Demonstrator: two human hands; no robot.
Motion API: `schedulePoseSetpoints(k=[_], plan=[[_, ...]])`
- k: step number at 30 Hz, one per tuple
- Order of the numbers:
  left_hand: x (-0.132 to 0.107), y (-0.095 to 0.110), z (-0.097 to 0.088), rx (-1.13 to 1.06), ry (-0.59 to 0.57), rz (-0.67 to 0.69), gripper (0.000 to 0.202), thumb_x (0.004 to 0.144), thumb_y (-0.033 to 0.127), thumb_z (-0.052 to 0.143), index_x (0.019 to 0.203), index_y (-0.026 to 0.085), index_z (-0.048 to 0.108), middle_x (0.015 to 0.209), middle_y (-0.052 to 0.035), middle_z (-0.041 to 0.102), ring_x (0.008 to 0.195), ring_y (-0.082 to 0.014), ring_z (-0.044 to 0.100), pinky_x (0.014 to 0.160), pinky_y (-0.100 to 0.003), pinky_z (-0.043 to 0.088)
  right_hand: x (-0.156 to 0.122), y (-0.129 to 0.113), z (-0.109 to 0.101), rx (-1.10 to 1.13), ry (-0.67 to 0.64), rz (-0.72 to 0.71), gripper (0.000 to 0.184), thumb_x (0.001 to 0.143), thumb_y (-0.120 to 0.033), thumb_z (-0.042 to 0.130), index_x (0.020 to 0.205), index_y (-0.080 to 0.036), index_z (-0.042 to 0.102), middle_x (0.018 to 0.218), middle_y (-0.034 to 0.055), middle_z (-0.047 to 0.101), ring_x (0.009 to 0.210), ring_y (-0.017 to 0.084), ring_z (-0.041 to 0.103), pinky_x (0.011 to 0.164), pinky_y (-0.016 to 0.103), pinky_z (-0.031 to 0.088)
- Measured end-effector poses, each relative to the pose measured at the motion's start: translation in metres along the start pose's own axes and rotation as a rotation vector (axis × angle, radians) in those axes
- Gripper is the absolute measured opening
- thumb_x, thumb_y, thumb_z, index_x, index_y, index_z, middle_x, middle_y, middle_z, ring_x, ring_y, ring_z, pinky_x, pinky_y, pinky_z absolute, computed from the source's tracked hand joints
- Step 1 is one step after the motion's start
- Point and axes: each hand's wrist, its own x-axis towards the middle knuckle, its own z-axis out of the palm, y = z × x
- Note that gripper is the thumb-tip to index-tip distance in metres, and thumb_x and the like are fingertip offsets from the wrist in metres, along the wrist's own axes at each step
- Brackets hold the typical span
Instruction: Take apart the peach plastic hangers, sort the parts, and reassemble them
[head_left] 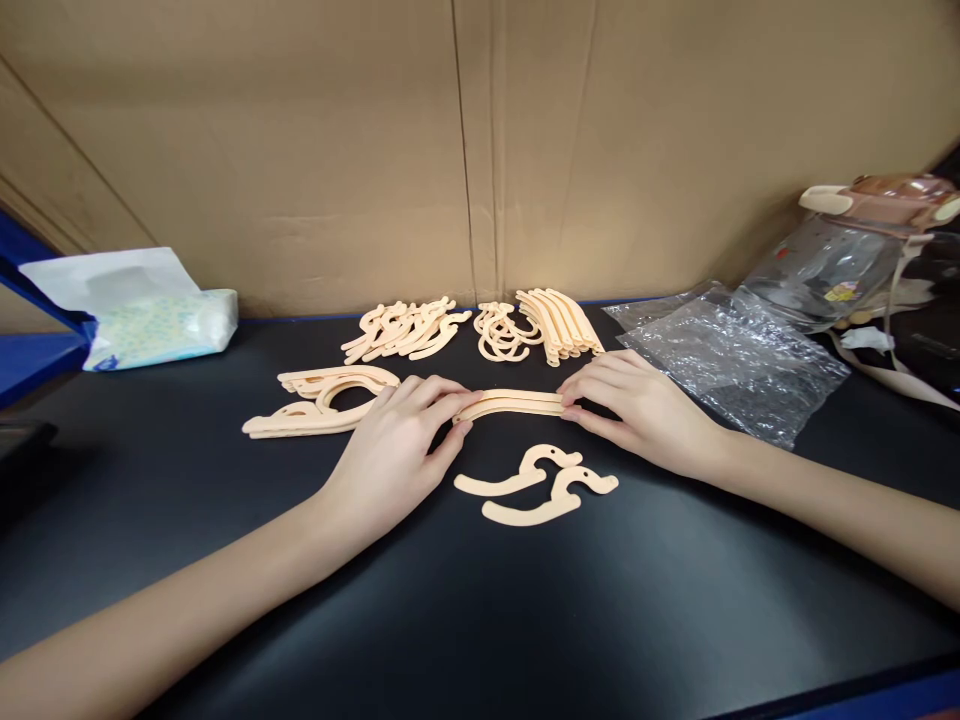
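Observation:
My left hand (397, 440) and my right hand (637, 405) pinch the two ends of a small stack of curved cream plastic strips (510, 403) lying on the black table (525, 600). Both hands have their fingers closed on the stack's ends. Just in front of it lie two loose hook-shaped cream pieces (536, 485). Left of my left hand sits a pile of larger arched cream pieces (319, 400).
At the back lie a heap of hook pieces (405, 330), a heap of ring-like hooks (501, 332) and a stack of curved strips (561, 325). A clear plastic bag (731, 360) and a clear bottle (847, 260) lie right. A tissue pack (150, 320) sits left. Cardboard wall (465, 140) behind.

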Motion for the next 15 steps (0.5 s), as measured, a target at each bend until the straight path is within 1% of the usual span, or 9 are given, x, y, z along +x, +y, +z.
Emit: schedulePoseSetpoints(k=[3, 6, 8, 10, 13, 15], plan=[[0.001, 0.002, 0.0, 0.013, -0.001, -0.01, 0.027, 0.099, 0.026, 0.047, 0.119, 0.018, 0.064, 0.11, -0.0045, 0.068, 0.096, -0.023, 0.058, 0.084, -0.041, 0.044, 0.0, 0.0, -0.001, 0.019, -0.007, 0.0, 0.015, 0.099, -0.029, 0.052, 0.094, -0.019, 0.062, 0.094, 0.0037, 0.07, 0.09, 0.018, 0.061, 0.087, 0.034, 0.04], [0.004, 0.003, -0.002, -0.012, -0.001, -0.034, 0.026, 0.1, 0.032, 0.047, 0.114, 0.02, 0.065, 0.108, -0.0031, 0.069, 0.096, -0.0227, 0.058, 0.084, -0.04, 0.045, -0.001, -0.001, -0.002, 0.02, -0.02, 0.002, 0.016, 0.098, -0.031, 0.053, 0.094, -0.018, 0.062, 0.095, 0.0048, 0.07, 0.09, 0.019, 0.061, 0.088, 0.035, 0.04], [0.009, 0.001, -0.003, -0.023, 0.009, -0.043, 0.027, 0.1, 0.035, 0.046, 0.112, 0.019, 0.066, 0.109, -0.0038, 0.069, 0.1, -0.0232, 0.058, 0.088, -0.04, 0.045, -0.001, -0.001, -0.002, 0.022, -0.03, 0.002, 0.016, 0.099, -0.031, 0.052, 0.094, -0.018, 0.062, 0.095, 0.0053, 0.07, 0.09, 0.019, 0.061, 0.088, 0.036, 0.04], [0.019, -0.005, -0.004, 0.011, 0.024, -0.03, 0.028, 0.1, 0.033, 0.047, 0.113, 0.016, 0.065, 0.111, -0.0065, 0.068, 0.106, -0.0246, 0.057, 0.093, -0.041, 0.045, 0.0, -0.001, -0.002, 0.027, -0.035, -0.005, 0.016, 0.099, -0.03, 0.051, 0.095, -0.018, 0.061, 0.095, 0.0056, 0.069, 0.091, 0.02, 0.061, 0.088, 0.036, 0.04], [0.041, -0.017, -0.005, 0.163, 0.023, 0.062, 0.027, 0.098, 0.022, 0.048, 0.116, 0.011, 0.064, 0.114, -0.0106, 0.066, 0.11, -0.027, 0.056, 0.097, -0.042, 0.046, 0.0, -0.002, -0.003, 0.031, -0.04, -0.017, 0.016, 0.099, -0.028, 0.05, 0.095, -0.018, 0.061, 0.095, 0.0056, 0.069, 0.091, 0.02, 0.06, 0.089, 0.036, 0.04], [0.058, -0.025, -0.004, 0.325, 0.015, 0.173, 0.028, 0.096, 0.014, 0.047, 0.117, 0.011, 0.064, 0.114, -0.0117, 0.065, 0.109, -0.0285, 0.056, 0.095, -0.042, 0.046, 0.001, -0.002, -0.004, 0.034, -0.041, -0.019, 0.015, 0.099, -0.027, 0.049, 0.095, -0.018, 0.061, 0.096, 0.0054, 0.068, 0.09, 0.019, 0.059, 0.089, 0.035, 0.04]])
